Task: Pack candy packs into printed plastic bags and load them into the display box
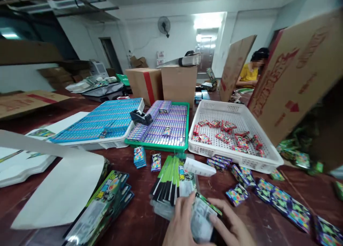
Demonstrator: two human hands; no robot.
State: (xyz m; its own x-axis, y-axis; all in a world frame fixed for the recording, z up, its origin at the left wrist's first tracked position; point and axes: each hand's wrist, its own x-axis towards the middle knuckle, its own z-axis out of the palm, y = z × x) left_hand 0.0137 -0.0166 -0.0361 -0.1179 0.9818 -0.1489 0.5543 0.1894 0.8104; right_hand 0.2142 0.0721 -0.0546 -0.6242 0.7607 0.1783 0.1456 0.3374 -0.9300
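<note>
At the bottom centre, both of my hands are on one clear plastic packet [201,219] with a printed card inside. My left hand [180,222] grips its left side, fingers curled. My right hand [232,225] holds its right edge between thumb and fingers. Just beyond lies a fanned stack of green-and-black packets [171,180] on the dark red table [142,217]. A small white box [199,167] rests on top of that stack.
Three trays stand further back: a white tray of blue packs [107,122], a green tray of purple packs [163,126] with a tape dispenser [140,116], and a white perforated tray [230,131] holding red packs. Loose colourful packs [278,199] lie right. Cardboard boxes [297,74] flank; a person in yellow [250,72] sits behind.
</note>
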